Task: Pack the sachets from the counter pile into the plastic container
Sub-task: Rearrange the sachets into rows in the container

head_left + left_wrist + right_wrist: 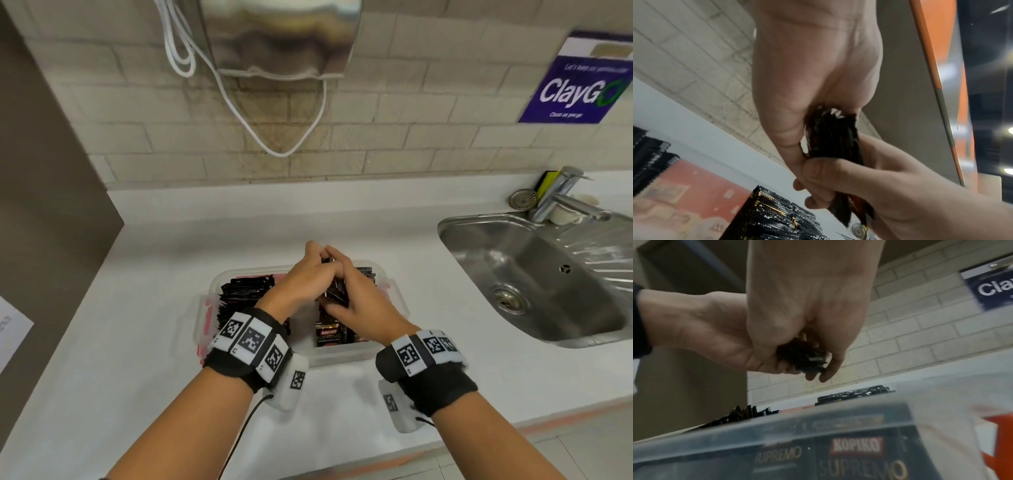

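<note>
A clear plastic container (342, 354) with red clips sits on the white counter in front of me. Inside it, black sachets stand in a row at the left (245, 291), and more labelled "Kopiko Supremo" stand at the front right (329, 337). Both hands hover over the container, holding one bundle of black sachets (337, 291) between them. My left hand (317, 263) grips the bundle's far end, its fingers curled round it. My right hand (346, 284) wraps the bundle (833, 134) lower down, thumb across it. In the right wrist view the bundle (803, 356) pokes out below both palms.
A steel sink (534, 274) with a tap (565, 202) lies to the right. A metal wall unit (281, 37) with a looping white cable hangs above. A brown panel (51, 205) bounds the counter on the left. White counter surrounds the container.
</note>
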`<state>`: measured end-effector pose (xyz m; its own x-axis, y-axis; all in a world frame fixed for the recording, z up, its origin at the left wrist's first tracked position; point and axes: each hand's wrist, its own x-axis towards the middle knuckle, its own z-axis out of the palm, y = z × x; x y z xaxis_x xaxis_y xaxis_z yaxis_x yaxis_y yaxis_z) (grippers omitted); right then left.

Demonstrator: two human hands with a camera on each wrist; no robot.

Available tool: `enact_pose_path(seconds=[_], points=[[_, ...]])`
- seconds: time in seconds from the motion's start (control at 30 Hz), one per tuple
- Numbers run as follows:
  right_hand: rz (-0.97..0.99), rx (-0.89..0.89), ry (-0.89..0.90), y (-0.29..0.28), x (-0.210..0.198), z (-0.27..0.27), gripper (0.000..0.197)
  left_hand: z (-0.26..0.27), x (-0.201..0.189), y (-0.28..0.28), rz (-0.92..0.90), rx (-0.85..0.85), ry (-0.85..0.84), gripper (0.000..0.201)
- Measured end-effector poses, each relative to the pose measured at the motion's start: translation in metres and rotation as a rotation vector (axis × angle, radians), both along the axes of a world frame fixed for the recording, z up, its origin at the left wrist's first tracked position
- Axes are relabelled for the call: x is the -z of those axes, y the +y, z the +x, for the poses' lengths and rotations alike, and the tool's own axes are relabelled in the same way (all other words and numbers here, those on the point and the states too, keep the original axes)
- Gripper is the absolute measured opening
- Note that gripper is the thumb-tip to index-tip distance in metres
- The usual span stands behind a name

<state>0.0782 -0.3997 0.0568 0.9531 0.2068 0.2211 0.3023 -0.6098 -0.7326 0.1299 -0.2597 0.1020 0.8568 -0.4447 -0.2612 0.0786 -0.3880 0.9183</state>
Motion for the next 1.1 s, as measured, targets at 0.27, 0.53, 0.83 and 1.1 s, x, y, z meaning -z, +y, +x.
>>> enact_pose_path(seconds=[0.27, 0.53, 0.83, 1.1], points=[[0.237, 0.207, 0.041, -0.027, -0.001, -0.013, 0.031, 0.0, -0.002, 0.003, -0.286, 0.069, 0.129, 0.023], [0.624, 0.243, 0.106, -0.034, 0.007, -0.02, 0.027, -0.001, 0.008, 0.004, -0.168, -0.067, -0.192, 0.016], [0.74, 0.368, 0.086, -0.048, 0.014, -0.016, 0.017, 0.0, 0.016, 0.035, 0.252, 0.178, -0.209, 0.022], [0.63, 0.41, 0.087, -0.038, 0.025, -0.014, 0.024, -0.023, 0.041, 0.02, 0.537, 0.254, -0.266, 0.027]])
